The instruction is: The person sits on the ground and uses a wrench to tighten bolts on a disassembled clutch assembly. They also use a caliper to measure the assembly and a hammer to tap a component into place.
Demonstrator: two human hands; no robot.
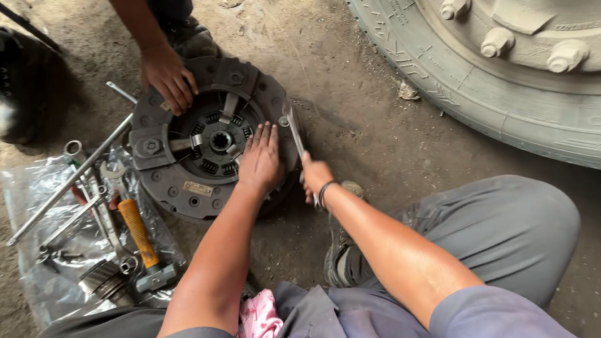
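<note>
Tools: wrenches, a long bar and an orange-handled hammer are laid on a plastic sheet at the left.
Co-worker's hand: rested on the plate's upper-left rim.
Clutch plate: laid flat on the dirt floor; judged heavy, stiff, greasy; best gripped at the rim.
Left hand: spread open, pressed flat on the plate.
Right hand: closed around a wrench set at the plate's right edge.
Tyre: seen upper right.

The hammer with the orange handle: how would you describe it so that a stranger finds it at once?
Start at the round dark clutch plate lying on the dirt floor, then look to its lower left, where tools lie on a clear plastic sheet. Among the long silver wrenches there, the hammer is the only tool with an orange handle, and its grey metal head points toward the person.
</note>
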